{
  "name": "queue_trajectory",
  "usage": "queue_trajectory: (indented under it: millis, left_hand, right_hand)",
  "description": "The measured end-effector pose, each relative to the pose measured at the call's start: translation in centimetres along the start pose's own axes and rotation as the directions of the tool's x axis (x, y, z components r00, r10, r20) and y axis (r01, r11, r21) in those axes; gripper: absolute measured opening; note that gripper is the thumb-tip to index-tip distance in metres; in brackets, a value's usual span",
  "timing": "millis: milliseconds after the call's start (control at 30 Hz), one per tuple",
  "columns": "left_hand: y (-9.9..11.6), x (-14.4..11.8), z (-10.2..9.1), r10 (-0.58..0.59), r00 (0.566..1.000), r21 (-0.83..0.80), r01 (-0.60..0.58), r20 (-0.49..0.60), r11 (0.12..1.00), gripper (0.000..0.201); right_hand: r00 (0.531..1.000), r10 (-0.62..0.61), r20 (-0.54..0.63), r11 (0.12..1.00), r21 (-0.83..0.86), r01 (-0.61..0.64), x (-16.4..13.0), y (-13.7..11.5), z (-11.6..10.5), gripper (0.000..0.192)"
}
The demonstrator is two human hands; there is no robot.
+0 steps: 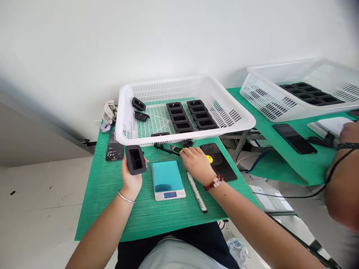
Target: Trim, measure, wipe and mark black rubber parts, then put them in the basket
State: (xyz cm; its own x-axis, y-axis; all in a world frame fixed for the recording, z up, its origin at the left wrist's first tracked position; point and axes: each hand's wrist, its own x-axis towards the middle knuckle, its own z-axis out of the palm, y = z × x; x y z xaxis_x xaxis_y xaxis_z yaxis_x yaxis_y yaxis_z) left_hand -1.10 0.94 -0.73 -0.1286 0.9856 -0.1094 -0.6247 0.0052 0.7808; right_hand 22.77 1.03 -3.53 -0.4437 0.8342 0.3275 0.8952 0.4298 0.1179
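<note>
Two hands, left hand (pixel 131 175) gripping black part (pixel 135 160)

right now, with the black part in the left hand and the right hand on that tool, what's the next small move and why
Probably close the right hand on the yellow-handled tool and lift it toward the black part. The left hand already holds that part upright above the green mat, while the right hand's fingers only rest on the tool lying in front of the white basket. The scale sits bare between them.
</note>
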Motion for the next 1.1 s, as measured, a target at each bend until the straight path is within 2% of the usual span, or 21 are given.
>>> queue_trajectory:
  millis: [133, 267, 367, 467, 567, 667, 767, 900, 1033, 1100]
  left_hand:
    - [-0.4, 0.1, -0.2, 0.05, 0.998, 0.055, -0.047, -0.05, 0.997, 0.036]
    - [-1.2, -0.2, 0.2, 0.045, 0.998, 0.111, -0.041, -0.036, 0.993, 0.025]
    - [-1.5, -0.5, 0.3, -0.012, 1.0, 0.15, 0.013, -0.003, 0.989, 0.023]
    - [-1.5, -0.8, 0.3, -0.095, 0.995, 0.147, 0.094, 0.005, 0.985, 0.027]
    - [-1.5, -1.1, 0.4, -0.226, 0.974, 0.115, 0.222, 0.027, 0.968, 0.03]
    - [-1.3, -1.3, 0.7, -0.314, 0.945, 0.1, 0.305, 0.095, 0.947, 0.046]
    - [-1.1, -1.3, 0.7, -0.288, 0.948, 0.119, 0.272, 0.14, 0.955, 0.054]
    - [-0.8, -1.2, 0.4, -0.25, 0.95, 0.141, 0.226, 0.187, 0.964, 0.048]
    - [-0.5, -1.2, 0.3, -0.213, 0.947, 0.188, 0.17, 0.24, 0.967, 0.046]
    - [-0.4, -1.1, 0.3, -0.194, 0.949, 0.205, 0.145, 0.248, 0.968, 0.049]
  right_hand:
    - [0.996, 0.015, -0.091, 1.0, -0.018, -0.016, -0.7, 0.5, -0.2, 0.022]
    - [0.983, 0.058, -0.176, 0.998, -0.01, -0.06, -1.9, 1.2, -1.1, 0.021]
    - [0.965, 0.092, -0.245, 0.996, 0.013, -0.091, -2.8, 1.7, -2.1, 0.015]
    - [0.943, 0.086, -0.321, 0.995, 0.083, -0.063, -3.1, 1.8, -2.8, 0.032]
    - [0.947, 0.047, -0.318, 0.988, 0.157, 0.004, -2.6, 1.3, -3.2, 0.03]
    - [0.945, 0.018, -0.326, 0.968, 0.242, 0.065, -1.4, 0.5, -3.4, 0.025]
    - [0.947, 0.035, -0.319, 0.954, 0.294, 0.063, -0.2, -0.2, -3.5, 0.03]
    - [0.93, 0.015, -0.368, 0.962, 0.259, 0.087, 0.4, -0.6, -3.2, 0.011]
    - [0.921, -0.134, -0.367, 0.944, 0.234, 0.231, 0.0, -0.3, -2.9, 0.028]
    - [0.929, -0.17, -0.328, 0.946, 0.209, 0.246, -0.3, -0.2, -2.9, 0.031]
